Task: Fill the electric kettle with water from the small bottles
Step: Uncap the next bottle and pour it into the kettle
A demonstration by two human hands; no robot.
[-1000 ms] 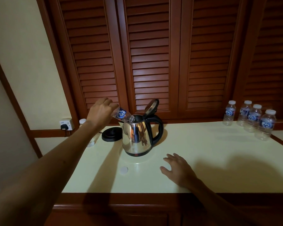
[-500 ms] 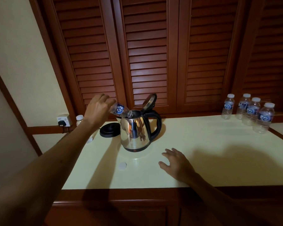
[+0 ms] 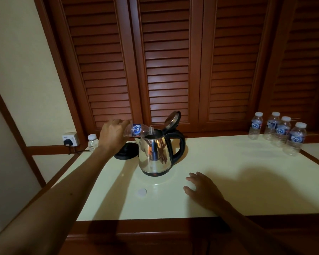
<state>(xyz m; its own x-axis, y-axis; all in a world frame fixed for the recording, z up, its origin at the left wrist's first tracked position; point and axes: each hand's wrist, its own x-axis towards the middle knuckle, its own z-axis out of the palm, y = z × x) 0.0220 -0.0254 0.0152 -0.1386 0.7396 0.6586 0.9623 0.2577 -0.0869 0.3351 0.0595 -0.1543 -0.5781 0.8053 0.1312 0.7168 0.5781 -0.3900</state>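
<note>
Head view — cream countertop (image 3: 228,181), louvered doors (image 3: 166,61).

Six small water bottles: four capped (image 3: 255,125) (image 3: 271,126) (image 3: 282,131) (image 3: 295,138) grouped at the countertop's right, one capped (image 3: 92,142) by the wall socket (image 3: 71,139), one uncapped (image 3: 138,130) tipped over the one steel electric kettle (image 3: 156,153). One loose white cap (image 3: 142,192). One black kettle base (image 3: 126,150). Two hands (image 3: 113,134) (image 3: 203,189).

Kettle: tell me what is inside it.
The kettle stands with its lid tipped open. Only a dark rim of the interior shows; the mouth of the tilted bottle, held by the left hand, points into it. Any water level is hidden.
</note>
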